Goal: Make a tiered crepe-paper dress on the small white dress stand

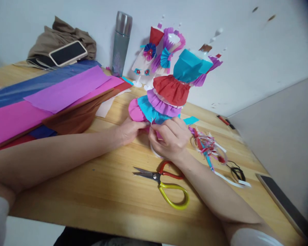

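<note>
In front of me a mini dress form wears a tiered paper dress (170, 90) with a blue top and red, purple, blue and pink ruffles. It tilts slightly right on its white base. My left hand (130, 131) grips the pink bottom ruffle at the left, its fingertips partly hidden. At the front of the skirt, my right hand (169, 135) is closed in a pinch on a thin white strip (151, 121) that rises against the blue ruffle. Scissors (157, 177) with one red and one yellow handle lie just below my right hand, blades apart.
Coloured crepe paper sheets (66, 89) cover the left side. Behind them are a brown cloth (64, 36), a phone (68, 53) and a grey tumbler (121, 44). Other dressed forms (149, 51) stand by the wall. Paper scraps (207, 145) and a black cord (237, 172) lie right.
</note>
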### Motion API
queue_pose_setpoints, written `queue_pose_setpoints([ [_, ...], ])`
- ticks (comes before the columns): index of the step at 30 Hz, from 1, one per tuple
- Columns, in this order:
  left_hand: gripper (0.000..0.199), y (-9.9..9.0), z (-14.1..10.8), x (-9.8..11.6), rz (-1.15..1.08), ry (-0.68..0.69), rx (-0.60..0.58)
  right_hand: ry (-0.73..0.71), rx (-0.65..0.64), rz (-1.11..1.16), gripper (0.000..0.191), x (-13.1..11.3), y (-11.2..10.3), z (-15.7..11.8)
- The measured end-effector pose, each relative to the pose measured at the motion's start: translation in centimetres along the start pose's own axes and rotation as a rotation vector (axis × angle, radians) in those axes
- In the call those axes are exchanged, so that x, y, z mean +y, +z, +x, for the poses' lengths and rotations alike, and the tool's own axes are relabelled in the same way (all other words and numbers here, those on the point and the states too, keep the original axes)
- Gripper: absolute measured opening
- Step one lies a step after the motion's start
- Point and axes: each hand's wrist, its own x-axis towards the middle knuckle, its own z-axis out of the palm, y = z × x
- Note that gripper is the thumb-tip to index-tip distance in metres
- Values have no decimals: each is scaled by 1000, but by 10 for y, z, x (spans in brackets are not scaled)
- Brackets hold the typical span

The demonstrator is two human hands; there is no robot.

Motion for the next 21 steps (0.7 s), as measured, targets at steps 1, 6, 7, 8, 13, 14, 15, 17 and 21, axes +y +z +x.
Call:
queue_pose_setpoints([
  [1, 38, -1, 0, 0, -6, 4, 3, -28, -17, -7, 23, 0, -2, 1],
  [6, 40, -4, 1, -3, -28, -12, 34, -2, -33, 169, 17, -2, -10, 5],
  [7, 42, -4, 2, -3, -29, -8, 31, 20, -28, 202, 16, -2, -11, 6],
  [8, 43, -4, 2, -3, -30, 0, 25, 46, -31, 221, 15, -2, -12, 6],
  [13, 52, 1, -1, -1, -7, 40, 14, 230, -114, 306, 15, 2, -20, 11],
  [14, 53, 2, -2, 0, 0, 41, 13, 270, -138, 327, 15, 3, -22, 12],
  [15, 54, 3, -3, 1, 3, 39, 8, 303, -163, 343, 15, 4, -24, 13],
  [17, 55, 3, -5, 3, -2, 35, -19, 340, -213, 354, 14, 7, -28, 16],
  [21, 47, 5, -11, 7, -30, 39, -81, 315, -282, 323, 14, 10, -35, 21],
])
